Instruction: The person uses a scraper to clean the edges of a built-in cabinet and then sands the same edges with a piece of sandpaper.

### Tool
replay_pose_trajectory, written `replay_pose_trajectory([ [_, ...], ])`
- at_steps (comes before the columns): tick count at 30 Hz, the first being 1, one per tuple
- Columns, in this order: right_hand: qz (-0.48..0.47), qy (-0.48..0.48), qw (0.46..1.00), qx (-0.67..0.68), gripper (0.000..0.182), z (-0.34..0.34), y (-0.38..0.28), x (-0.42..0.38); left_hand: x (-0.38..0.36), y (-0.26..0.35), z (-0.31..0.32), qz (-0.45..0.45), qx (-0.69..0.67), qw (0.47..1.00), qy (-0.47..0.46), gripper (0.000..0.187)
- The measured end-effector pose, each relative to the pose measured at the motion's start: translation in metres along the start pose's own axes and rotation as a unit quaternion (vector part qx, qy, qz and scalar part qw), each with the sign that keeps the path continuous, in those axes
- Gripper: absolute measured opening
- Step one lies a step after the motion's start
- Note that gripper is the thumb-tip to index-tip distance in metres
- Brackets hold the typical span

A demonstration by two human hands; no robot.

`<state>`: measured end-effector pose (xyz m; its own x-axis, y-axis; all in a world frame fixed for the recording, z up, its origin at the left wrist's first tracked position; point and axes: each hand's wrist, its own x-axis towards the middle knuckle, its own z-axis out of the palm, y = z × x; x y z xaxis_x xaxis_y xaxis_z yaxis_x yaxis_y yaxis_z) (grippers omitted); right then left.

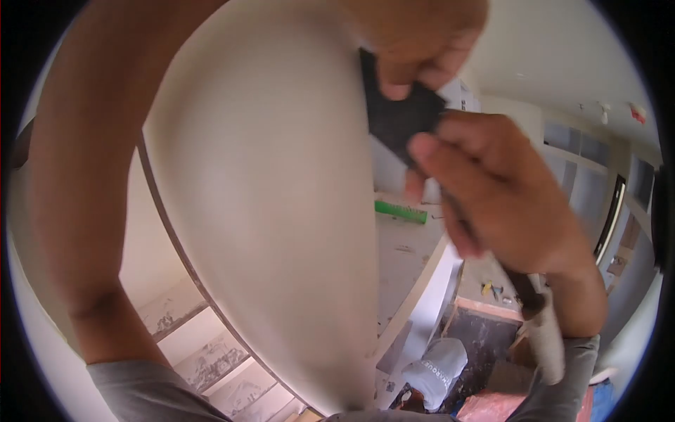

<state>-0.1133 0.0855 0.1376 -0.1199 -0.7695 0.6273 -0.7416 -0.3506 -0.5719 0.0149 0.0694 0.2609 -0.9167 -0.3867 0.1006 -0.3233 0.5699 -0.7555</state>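
Note:
My left hand [422,49] is at the top, its fingers closed on the upper part of a dark flat sheet [397,116] that lies against the vertical edge of a large cream panel [274,190]. My right hand [517,186] grips the lower right corner of that sheet, thumb on its face. Below the right palm runs a narrow dark shaft [524,288] with a rough off-white end [548,344] hanging beside the wrist; I cannot tell whether it is joined to the sheet. Both hands are somewhat blurred.
A green tube [401,212] lies on a dusty surface beyond the panel. Farther down, a person in a grey shirt [436,369] bends near the floor. Small tools [492,290] lie on a ledge. Smudged shelves [214,362] stand at the lower left.

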Motion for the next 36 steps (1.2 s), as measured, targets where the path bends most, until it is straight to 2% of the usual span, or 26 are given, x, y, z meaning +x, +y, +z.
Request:
replay_pose_trajectory([
  [4, -0.041, 0.007, 0.999, 0.021, 0.032, 0.016, 0.02, 0.0, 0.014, 0.013, 0.001, -0.027, 0.02, 0.995, -0.092, 0.015],
  [8, -0.075, 0.007, 0.996, 0.042, 0.032, 0.022, 0.025, -0.006, 0.023, 0.003, 0.028, 0.058, -0.014, 0.996, -0.06, 0.016],
  [16, -0.072, -0.035, 0.997, 0.017, 0.027, 0.032, 0.043, -0.017, 0.032, 0.005, 0.048, 0.117, -0.05, 0.99, -0.054, 0.019],
  [18, -0.133, -0.003, 0.991, 0.018, 0.024, 0.046, 0.057, -0.015, 0.035, 0.009, 0.049, 0.131, -0.05, 0.989, -0.054, 0.021],
  [21, -0.082, -0.062, 0.995, -0.009, 0.02, 0.043, 0.055, -0.02, 0.037, 0.014, 0.052, 0.143, -0.049, 0.987, -0.051, 0.023],
  [24, -0.089, -0.042, 0.99, 0.098, 0.018, 0.033, 0.062, -0.043, 0.034, 0.01, 0.06, 0.152, -0.06, 0.985, -0.048, 0.025],
  [27, -0.104, -0.052, 0.993, 0.007, 0.017, 0.046, 0.06, -0.032, 0.039, 0.013, 0.064, 0.168, -0.064, 0.983, -0.044, 0.028],
  [30, -0.097, -0.049, 0.993, 0.037, 0.018, 0.055, 0.065, -0.031, 0.041, 0.011, 0.065, 0.18, -0.066, 0.981, -0.03, 0.031],
  [33, -0.045, -0.101, 0.993, 0.04, 0.019, 0.031, 0.056, -0.048, 0.036, 0.012, 0.075, 0.166, -0.076, 0.982, -0.045, 0.033],
  [36, -0.066, -0.083, 0.994, 0.01, 0.014, 0.057, 0.064, -0.034, 0.037, 0.026, 0.071, 0.142, -0.072, 0.985, -0.072, 0.035],
])
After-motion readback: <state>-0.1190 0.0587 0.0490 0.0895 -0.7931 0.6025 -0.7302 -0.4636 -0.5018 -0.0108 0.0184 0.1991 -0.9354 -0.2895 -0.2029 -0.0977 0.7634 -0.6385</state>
